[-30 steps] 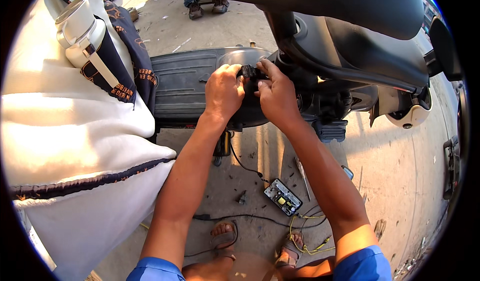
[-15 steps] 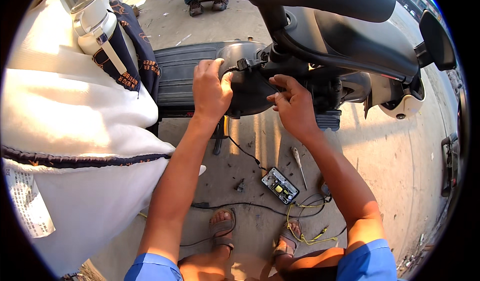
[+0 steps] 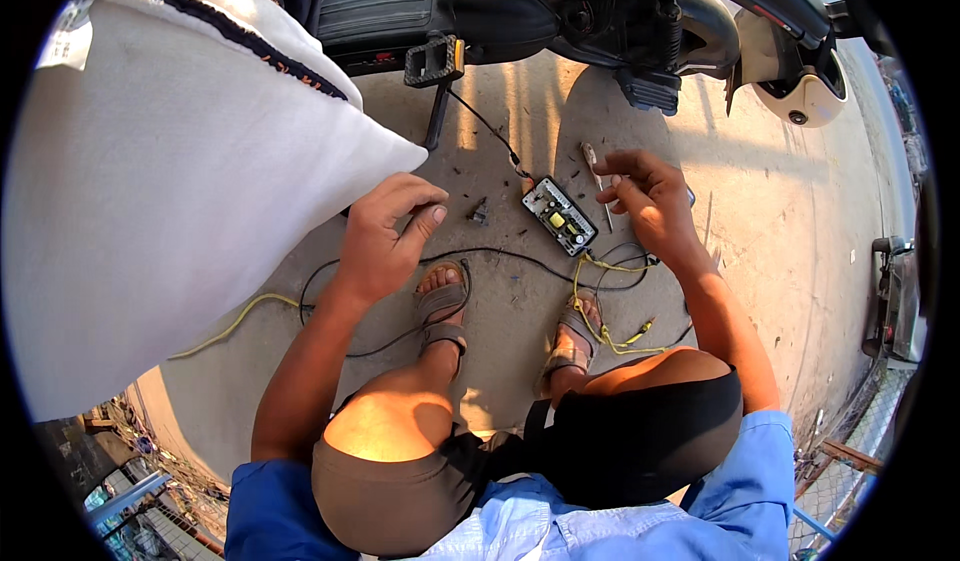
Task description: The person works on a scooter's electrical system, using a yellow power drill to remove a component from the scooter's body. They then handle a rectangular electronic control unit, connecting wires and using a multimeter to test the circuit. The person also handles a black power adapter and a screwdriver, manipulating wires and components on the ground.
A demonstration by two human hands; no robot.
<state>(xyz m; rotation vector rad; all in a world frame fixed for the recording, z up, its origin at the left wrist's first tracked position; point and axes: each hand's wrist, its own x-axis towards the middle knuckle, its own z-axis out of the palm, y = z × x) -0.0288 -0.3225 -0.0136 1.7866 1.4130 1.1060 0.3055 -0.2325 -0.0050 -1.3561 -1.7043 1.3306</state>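
The left hand [image 3: 385, 233] is in the air over the floor [image 3: 780, 216], just beside the pointed corner of the white cloth [image 3: 200, 181]. Its grip is loosely open: the fingers are curled, and the thumb stands a little apart from the forefinger. The right hand [image 3: 652, 206] is at the other side, also with the grip open, the thumb and the forefinger apart. Seen from above, it covers a part of the screwdriver [image 3: 589, 153], which lies on the floor; I cannot tell if they touch.

The board [image 3: 558, 218] lies on the floor between the two hands, nearer to the right one, and slanted. From its upper end a thin black cord [image 3: 480, 124] goes up toward the scooter [image 3: 505, 26], near the pedal [image 3: 435, 62]. At its lower end are yellow wires [image 3: 577, 297], in loose loops beside the right sandal [image 3: 566, 343]. A small black part [image 3: 479, 213] lies left of the board. A long black cable [image 3: 495, 251] runs across the floor, passing near the left sandal [image 3: 441, 306]. A white helmet [image 3: 812, 99] is at the far right, by the scooter.
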